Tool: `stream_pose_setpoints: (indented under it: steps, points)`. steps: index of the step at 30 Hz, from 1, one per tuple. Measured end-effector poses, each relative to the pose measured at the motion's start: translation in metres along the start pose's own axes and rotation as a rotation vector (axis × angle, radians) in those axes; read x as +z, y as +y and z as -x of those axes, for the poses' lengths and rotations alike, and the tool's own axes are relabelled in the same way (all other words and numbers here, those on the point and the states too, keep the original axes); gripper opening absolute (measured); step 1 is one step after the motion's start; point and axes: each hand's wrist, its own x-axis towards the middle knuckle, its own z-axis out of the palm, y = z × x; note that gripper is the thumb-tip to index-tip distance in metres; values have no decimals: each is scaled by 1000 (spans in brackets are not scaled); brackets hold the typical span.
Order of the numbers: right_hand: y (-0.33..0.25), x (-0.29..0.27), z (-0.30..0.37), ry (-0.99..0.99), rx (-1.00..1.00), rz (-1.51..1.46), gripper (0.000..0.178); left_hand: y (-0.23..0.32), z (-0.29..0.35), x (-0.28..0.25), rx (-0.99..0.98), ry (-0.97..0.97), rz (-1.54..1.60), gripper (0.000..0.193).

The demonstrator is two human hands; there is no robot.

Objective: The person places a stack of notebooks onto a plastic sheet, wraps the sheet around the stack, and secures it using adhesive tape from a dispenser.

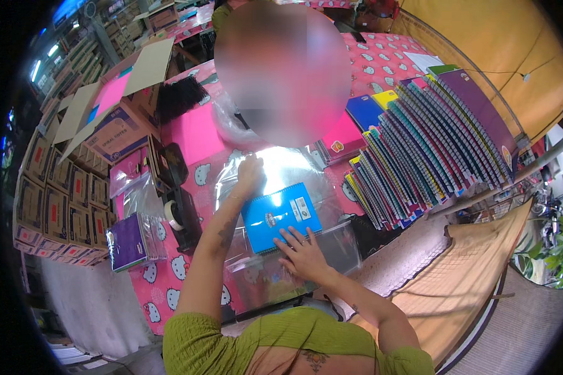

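Observation:
A blue spiral notebook (pixel 280 217) with a white label lies flat on sheets of clear plastic film (pixel 328 190) in front of me. My right hand (pixel 303 255) is open, its spread fingers resting on the notebook's near right edge. Farther away, beyond the notebook's far left corner, my left hand (pixel 250 177) reaches onto the shiny film. Its fingers look drawn together on the plastic, though glare blurs their tips. More clear film hangs over the near table edge below the notebook.
Long rows of spiral notebooks (pixel 419 147) stand at the right. A tape dispenser (pixel 181 219) and a purple notebook (pixel 127 242) lie at the left. Behind them is an open carton (pixel 122 128), with stacked boxes (pixel 59 206) farther left. A blurred person (pixel 281 69) is across the table.

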Motion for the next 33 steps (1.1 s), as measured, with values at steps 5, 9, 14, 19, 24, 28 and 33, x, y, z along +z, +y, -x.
stream_pose_setpoints:
  steps: [5,9,14,19,24,28,33]
  points:
    - [-4,-2,-1,-16,2,-8,58,-5,-2,-11,-28,105,6,18]
    - [-5,-3,-1,-21,3,-14,59,-4,-3,-12,-8,-25,-59,22]
    - [-1,0,2,-8,-4,-1,60,7,3,-19,65,94,-50,22]
    - [-2,0,3,17,-34,11,63,16,19,-41,8,23,171,20]
    - [1,1,1,45,-59,5,61,70,77,-93,95,-34,181,26]
    - [0,8,-1,46,-50,-2,62,104,127,-81,64,1,176,25]
    - [11,24,-2,10,-81,91,70,158,177,-35,-56,282,193,32]
